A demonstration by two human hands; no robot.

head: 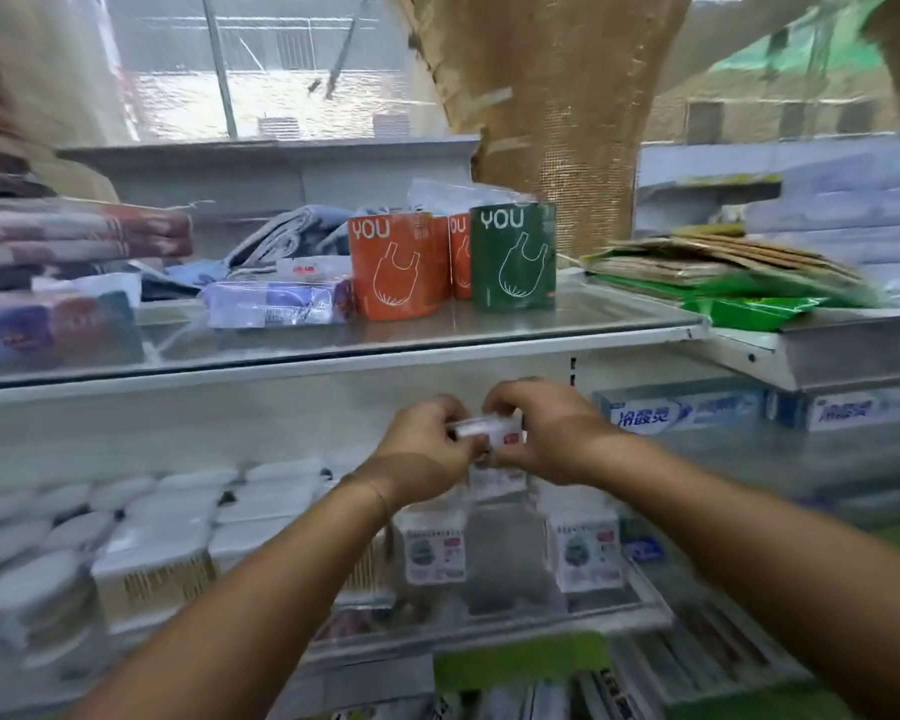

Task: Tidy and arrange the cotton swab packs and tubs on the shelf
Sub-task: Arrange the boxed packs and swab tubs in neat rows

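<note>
Left hand (427, 452) and right hand (549, 433) both pinch a small swab pack (489, 428), half hidden between them, its label blurred.

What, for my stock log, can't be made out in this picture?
Head view only:
- small pack: mostly covered by the left hand and right hand; print unreadable.
- white-lidded tubs: blurred, labels illegible.
- second orange roll: largely hidden behind the green roll.
- lowest shelf goods: cut by the bottom edge.
</note>
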